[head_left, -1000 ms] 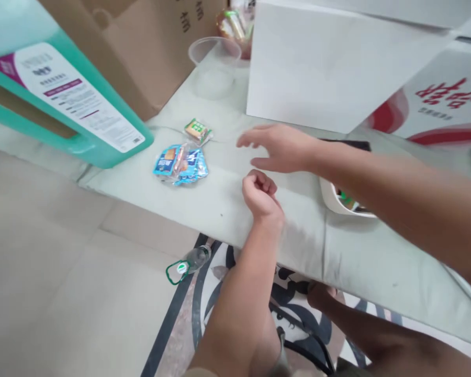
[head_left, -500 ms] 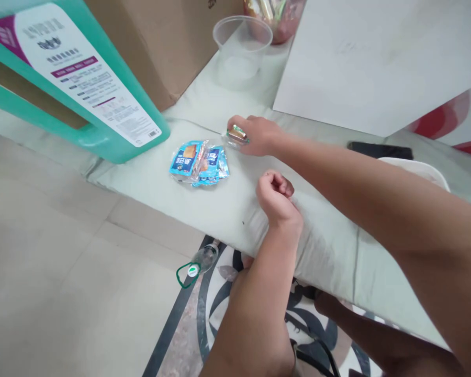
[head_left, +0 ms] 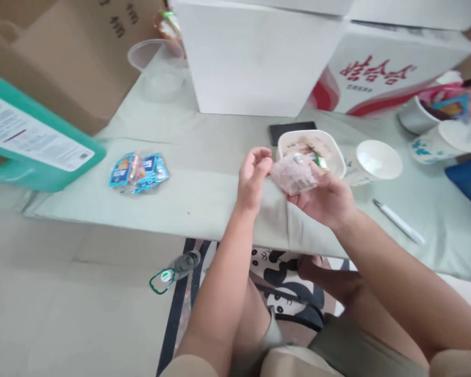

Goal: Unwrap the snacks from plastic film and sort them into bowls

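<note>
My right hand (head_left: pixel 324 201) is closed on a crinkled, clear-wrapped snack packet (head_left: pixel 296 174) with pale pinkish contents. The packet is held over the front edge of a white tub (head_left: pixel 335 144), which has some brownish and wrapped things inside. Just left of the packet is my left hand (head_left: pixel 253 178), its fingers loosely bent with a gap between thumb and forefinger; no object shows in it. On the cloth further left lies a small pile of blue snack packets (head_left: pixel 139 173).
A green jug (head_left: pixel 35 141) and a cardboard box (head_left: pixel 63 78) stand at left, near a clear plastic tub (head_left: pixel 159 78). White boxes (head_left: pixel 255 63) line the back. A phone (head_left: pixel 292 131), paper cup (head_left: pixel 377 162) and white pen (head_left: pixel 400 222) lie around the white tub. A bottle (head_left: pixel 186 262) is on the floor.
My right hand has come back from beside the blue packets to the white tub, holding a packet. My left hand has loosened from a fist. The view has swung right.
</note>
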Tool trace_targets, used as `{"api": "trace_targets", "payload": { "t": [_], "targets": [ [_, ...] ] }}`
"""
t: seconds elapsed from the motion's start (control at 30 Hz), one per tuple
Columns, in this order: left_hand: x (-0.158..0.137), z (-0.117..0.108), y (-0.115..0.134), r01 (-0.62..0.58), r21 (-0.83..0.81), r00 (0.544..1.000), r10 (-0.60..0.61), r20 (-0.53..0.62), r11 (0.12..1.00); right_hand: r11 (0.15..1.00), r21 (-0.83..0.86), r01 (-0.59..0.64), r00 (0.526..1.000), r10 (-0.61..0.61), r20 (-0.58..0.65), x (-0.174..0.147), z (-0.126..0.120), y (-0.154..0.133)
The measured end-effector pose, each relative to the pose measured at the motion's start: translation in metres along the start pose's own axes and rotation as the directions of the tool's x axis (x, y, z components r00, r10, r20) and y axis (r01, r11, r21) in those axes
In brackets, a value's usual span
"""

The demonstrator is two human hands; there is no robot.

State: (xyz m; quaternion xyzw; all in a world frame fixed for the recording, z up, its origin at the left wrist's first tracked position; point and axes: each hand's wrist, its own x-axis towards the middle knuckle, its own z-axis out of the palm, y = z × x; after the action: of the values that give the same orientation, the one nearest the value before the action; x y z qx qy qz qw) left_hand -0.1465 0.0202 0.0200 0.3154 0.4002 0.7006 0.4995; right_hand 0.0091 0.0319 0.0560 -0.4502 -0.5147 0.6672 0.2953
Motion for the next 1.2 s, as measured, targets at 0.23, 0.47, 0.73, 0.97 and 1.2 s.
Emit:
{"api": "trace_targets", "payload": {
  "t": [0.23, 0.47, 0.73, 0.97, 1.2],
  "targets": [
    [-0.027, 0.048, -0.032, 0.092, 0.248, 0.864, -0.201, 0.462, 0.964, 1.000, 0.018, -0.019, 0.995, 0.021, -0.098, -0.063, -0.065, 0.033],
    [-0.033, 0.057, -0.064, -0.001, 0.592, 0.819, -0.339, 0.462, 0.806, 0.613, -0.741, -0.274, 0.710, -0.391, -0.586, -0.116, -0.183, 0.080],
    [-0.037, 0.077, -0.078, -0.020, 0.715, 0.824, -0.393, 0.407, 0.699, 0.479, -0.782, -0.399, 0.689, -0.406, -0.600, -0.121, -0.217, 0.098],
    [-0.037, 0.077, -0.084, 0.000, 0.698, 0.842, -0.376, 0.386, 0.716, 0.733, -0.680, 0.038, 0.881, -0.345, -0.322, -0.112, -0.150, 0.082],
    [-0.038, 0.073, -0.088, -0.043, 0.730, 0.844, -0.366, 0.392, 0.682, 0.587, -0.805, 0.090, 0.889, -0.412, -0.201, -0.099, -0.132, 0.092]
  ]
}}
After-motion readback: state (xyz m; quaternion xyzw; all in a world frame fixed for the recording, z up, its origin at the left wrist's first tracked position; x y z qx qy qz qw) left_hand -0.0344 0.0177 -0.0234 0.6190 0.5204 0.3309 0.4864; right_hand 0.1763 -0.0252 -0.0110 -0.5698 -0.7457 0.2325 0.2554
